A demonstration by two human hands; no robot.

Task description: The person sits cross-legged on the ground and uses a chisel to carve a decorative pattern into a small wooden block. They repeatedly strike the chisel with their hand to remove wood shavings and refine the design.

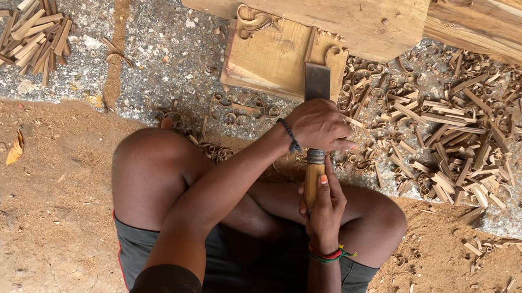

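Dead centre of the frame, the chisel [316,117] is standing almost upright in the picture, its flat steel blade biting into the pale wooden block [271,57] at top middle. It looks stiff and fairly heavy at the blade, the wooden handle smooth, best gripped just where it is being gripped. The left hand [321,125] is closing fully over the top of the handle near the metal ferrule, arm crossing in from lower left. The right hand [323,208] is wrapping the handle's lower end, wrist bent up between the knees. Curled shavings [451,131] are littering the stone floor [167,40] at right.
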